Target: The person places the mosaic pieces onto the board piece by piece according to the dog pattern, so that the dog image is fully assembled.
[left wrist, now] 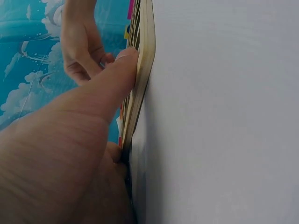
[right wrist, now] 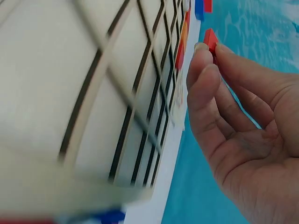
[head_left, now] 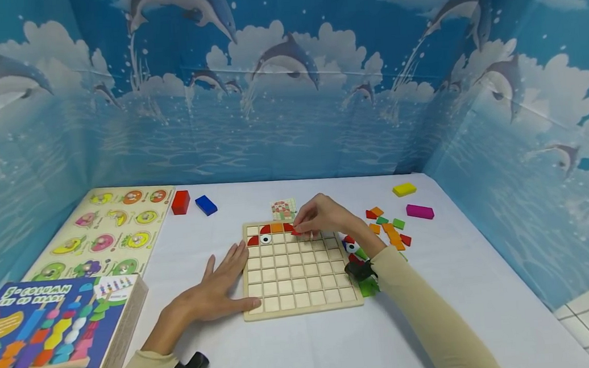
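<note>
Her left hand [head_left: 215, 292] lies flat, palm down, fingers straight and spread, forearm angled in from the lower left. Her right hand [head_left: 322, 216] reaches forward with the wrist raised, fingertips [right wrist: 205, 51] pinched together, pointing down.

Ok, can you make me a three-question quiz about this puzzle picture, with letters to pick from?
1. Where is the left hand?
A. flat against the grid board's left edge
B. on the game box
C. in the air

2. What colour is the small piece in the right hand?
A. green
B. red
C. yellow

3. How full is the board?
A. full
B. half full
C. only a few pieces in the top rows

Answers: 1 A, the fingers lie straight beside the frame. 2 B, the right wrist view shows a red piece pinched at the fingertips. 3 C, nearly all squares are bare.
</note>
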`<action>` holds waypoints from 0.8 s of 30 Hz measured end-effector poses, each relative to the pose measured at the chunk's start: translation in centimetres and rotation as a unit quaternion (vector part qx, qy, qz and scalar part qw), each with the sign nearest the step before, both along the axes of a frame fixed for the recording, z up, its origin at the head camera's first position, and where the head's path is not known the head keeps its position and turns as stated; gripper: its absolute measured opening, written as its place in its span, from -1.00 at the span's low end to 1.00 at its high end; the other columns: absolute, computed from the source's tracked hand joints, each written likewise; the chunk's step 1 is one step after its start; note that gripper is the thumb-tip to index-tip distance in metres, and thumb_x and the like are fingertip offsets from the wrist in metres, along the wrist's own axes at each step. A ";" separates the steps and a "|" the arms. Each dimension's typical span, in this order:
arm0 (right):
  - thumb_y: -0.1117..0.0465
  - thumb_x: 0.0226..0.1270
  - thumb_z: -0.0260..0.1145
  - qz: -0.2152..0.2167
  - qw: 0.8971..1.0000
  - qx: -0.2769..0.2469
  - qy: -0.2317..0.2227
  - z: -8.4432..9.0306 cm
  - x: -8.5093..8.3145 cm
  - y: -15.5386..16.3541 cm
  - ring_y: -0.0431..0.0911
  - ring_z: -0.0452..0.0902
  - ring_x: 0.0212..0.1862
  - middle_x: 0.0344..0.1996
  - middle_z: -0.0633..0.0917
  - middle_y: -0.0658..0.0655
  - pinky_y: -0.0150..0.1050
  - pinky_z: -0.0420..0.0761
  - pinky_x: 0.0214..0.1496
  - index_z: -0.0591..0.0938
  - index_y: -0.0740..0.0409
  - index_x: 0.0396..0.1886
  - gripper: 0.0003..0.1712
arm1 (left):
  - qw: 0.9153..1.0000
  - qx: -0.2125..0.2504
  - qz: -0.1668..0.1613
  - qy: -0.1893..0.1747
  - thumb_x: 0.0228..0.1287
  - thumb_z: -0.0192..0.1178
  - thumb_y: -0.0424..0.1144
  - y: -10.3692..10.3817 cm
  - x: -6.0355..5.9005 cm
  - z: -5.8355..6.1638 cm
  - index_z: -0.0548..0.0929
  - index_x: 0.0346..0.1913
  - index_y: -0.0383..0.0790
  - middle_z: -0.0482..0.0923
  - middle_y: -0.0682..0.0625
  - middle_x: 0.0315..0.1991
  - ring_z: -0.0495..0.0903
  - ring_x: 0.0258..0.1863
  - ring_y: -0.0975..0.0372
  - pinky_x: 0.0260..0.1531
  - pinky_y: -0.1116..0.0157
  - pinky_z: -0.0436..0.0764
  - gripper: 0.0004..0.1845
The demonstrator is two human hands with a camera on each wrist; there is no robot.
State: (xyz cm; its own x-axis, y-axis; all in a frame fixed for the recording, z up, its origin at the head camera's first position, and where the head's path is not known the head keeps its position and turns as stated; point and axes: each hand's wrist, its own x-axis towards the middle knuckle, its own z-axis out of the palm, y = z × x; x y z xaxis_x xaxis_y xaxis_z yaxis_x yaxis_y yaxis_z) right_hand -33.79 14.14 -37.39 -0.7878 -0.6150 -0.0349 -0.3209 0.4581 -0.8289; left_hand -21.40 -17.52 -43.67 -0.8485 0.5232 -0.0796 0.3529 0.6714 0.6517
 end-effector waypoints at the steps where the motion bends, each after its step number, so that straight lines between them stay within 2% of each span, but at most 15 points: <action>1: 0.40 0.48 0.45 -0.003 1.000 0.000 0.000 0.0 0.0 -0.5 0.23 0.79 -0.36 -0.34 0.84 0.35 -0.05 0.82 -0.33 0.84 0.39 -0.17 -0.90 | 1.000 -0.010 0.003 0.001 0.28 0.34 0.46 0.0 0.0 0.0 -0.15 0.78 -0.17 -0.36 -0.02 0.80 -0.42 0.77 0.04 0.62 -0.21 -0.59 0.32; 5: 0.39 0.46 0.47 -0.008 1.000 0.010 0.004 -0.2 0.1 -2.3 0.18 0.79 -0.39 -0.38 0.85 0.29 -0.08 0.81 -0.36 0.85 0.36 -0.21 -0.91 | 1.000 -0.021 0.004 -0.005 0.28 0.33 0.48 0.1 0.1 0.3 -0.16 0.78 -0.15 -0.37 0.01 0.80 -0.43 0.77 0.07 0.62 -0.17 -0.59 0.33; 10: 0.40 0.44 0.48 -0.003 0.999 0.033 0.026 -0.5 0.2 -3.9 0.11 0.78 -0.42 -0.42 0.84 0.25 -0.11 0.79 -0.38 0.86 0.36 -0.24 -0.92 | 1.000 0.011 -0.013 -0.003 0.32 0.36 0.40 0.0 0.3 0.7 -0.11 0.76 -0.30 -0.31 -0.16 0.80 -0.41 0.77 -0.07 0.58 -0.25 -0.62 0.30; 16: 0.41 0.42 0.49 -0.011 0.996 0.065 0.057 -0.8 0.2 -4.9 0.01 0.75 -0.46 -0.44 0.84 0.20 -0.24 0.74 -0.40 0.86 0.35 -0.27 -0.92 | 1.000 -0.002 -0.005 -0.003 0.29 0.34 0.45 0.2 0.1 0.5 -0.13 0.78 -0.21 -0.32 -0.06 0.81 -0.42 0.77 0.02 0.60 -0.22 -0.62 0.32; 20: 0.40 0.40 0.52 -0.015 0.994 0.085 0.071 -0.8 0.2 -5.2 -0.05 0.75 -0.43 -0.40 0.85 0.16 -0.27 0.74 -0.35 0.88 0.32 -0.29 -0.94 | 1.000 0.003 -0.006 -0.005 0.29 0.36 0.43 0.2 0.1 0.4 -0.12 0.77 -0.25 -0.31 -0.11 0.80 -0.40 0.77 -0.03 0.59 -0.25 -0.62 0.32; 24: 0.41 0.38 0.53 -0.013 0.992 0.096 0.080 -0.7 0.3 -5.5 -0.04 0.76 -0.39 -0.36 0.87 0.16 -0.28 0.75 -0.30 0.89 0.31 -0.29 -0.95 | 1.000 -0.013 -0.001 -0.007 0.30 0.34 0.44 0.1 0.1 0.5 -0.15 0.77 -0.22 -0.33 -0.07 0.80 -0.41 0.77 0.01 0.61 -0.21 -0.60 0.32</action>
